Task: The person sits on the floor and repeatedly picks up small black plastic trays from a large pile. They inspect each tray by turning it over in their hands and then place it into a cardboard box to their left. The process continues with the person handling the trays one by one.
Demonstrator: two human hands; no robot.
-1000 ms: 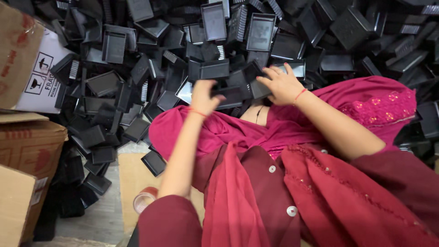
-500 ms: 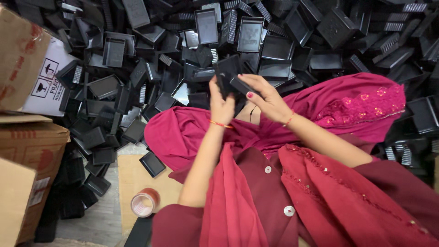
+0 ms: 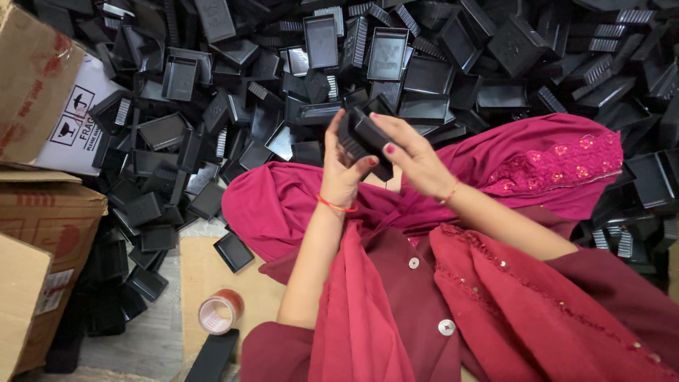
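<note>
Seemingly ribbed black plastic tray point(image 3: 366, 134), hand-held.

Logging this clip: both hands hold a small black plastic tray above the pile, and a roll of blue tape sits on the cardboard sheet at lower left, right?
Nearly: the head view shows the roll of tape is reddish-brown, not blue. The rest is right.

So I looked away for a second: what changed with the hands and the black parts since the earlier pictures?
Both hands drew back from the heap of black plastic trays toward the lap. The left hand and right hand now hold a small stack of black plastic pieces between them. The heap, cardboard boxes and tape roll stayed put.
</note>
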